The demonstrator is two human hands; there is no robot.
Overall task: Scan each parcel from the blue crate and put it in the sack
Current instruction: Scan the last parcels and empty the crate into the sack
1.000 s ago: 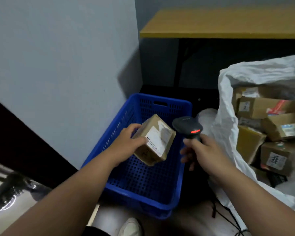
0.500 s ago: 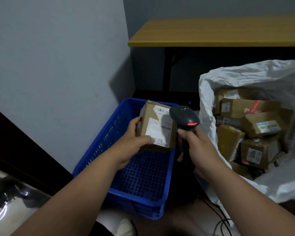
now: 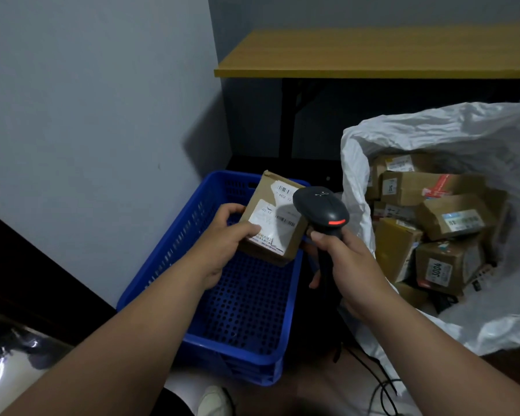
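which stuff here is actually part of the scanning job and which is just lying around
Part of the job:
- cardboard parcel, held in the left hand
- barcode scanner, gripped by the right hand
- blue crate
- white sack with parcels inside

Just lying about:
- wooden table
- black cable on the floor
- white shoe

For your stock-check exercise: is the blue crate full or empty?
Empty as far as visible: the blue crate shows bare perforated floor; the parcel is held above it.

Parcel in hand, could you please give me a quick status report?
Left hand holds the parcel over the blue crate. Right hand grips the scanner, aimed at the label. Sack open, nothing blocking.
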